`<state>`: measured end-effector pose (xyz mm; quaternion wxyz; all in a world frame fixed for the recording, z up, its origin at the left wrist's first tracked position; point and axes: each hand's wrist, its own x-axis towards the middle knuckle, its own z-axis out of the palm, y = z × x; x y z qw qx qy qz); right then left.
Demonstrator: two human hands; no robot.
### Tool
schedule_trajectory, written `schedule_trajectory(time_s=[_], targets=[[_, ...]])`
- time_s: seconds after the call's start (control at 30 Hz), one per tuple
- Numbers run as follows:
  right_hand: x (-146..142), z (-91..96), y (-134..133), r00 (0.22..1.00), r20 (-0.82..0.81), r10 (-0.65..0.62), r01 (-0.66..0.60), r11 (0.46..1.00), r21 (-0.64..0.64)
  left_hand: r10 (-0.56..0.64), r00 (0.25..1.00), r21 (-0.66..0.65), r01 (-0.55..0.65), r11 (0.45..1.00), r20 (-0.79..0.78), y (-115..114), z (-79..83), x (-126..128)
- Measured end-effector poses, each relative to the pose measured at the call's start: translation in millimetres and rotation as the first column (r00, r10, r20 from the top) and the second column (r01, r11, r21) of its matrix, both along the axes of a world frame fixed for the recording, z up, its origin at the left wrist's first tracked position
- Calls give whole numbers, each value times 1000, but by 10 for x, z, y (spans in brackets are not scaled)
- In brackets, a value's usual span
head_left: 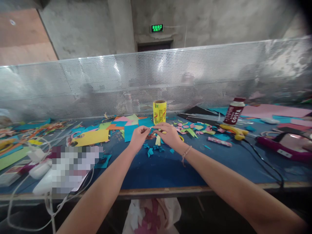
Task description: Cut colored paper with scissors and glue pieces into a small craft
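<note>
Close together over the middle of the blue table, both hands pinch a small piece of blue paper (151,131). My left hand (140,136) has its thumb and fingertips closed on one side of it. From the other side my right hand (170,136), with a cord bracelet at the wrist, closes its fingertips on it; they partly hide its shape. Below the hands lie several small folded blue paper pieces (150,152). A yellow tape roll (159,112) stands upright just behind them. Sheets of blue paper (130,133) lie beside my left hand.
A white power strip (46,177) with cables and a phone lie at the left. On the right are a yellow glue gun (235,132), a Costa bottle (234,112) and a magenta-edged object (282,149). Paper scraps (195,128) litter the back, before a perforated metal screen (156,81).
</note>
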<state>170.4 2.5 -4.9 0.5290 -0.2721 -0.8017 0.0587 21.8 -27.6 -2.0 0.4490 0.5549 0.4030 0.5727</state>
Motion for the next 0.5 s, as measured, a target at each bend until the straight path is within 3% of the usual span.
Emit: schedule_trajectory(time_s=[0.1, 0.27, 0.37, 0.5], targets=[[-23, -8, 2, 997, -75, 8, -22, 981, -190, 10, 999, 10, -10, 1000, -38, 8, 0, -16], [-66, -23, 18, 977, -210, 44, -143, 864, -482, 63, 982, 74, -50, 996, -177, 28, 4, -59], [-76, -25, 23, 968, -247, 44, -172, 832, -527, 79, 969, 117, -52, 992, -235, 25, 22, -67], [-68, -18, 9, 975, -221, 31, -138, 862, -488, 76, 970, 85, -58, 995, -233, 16, 28, -52]])
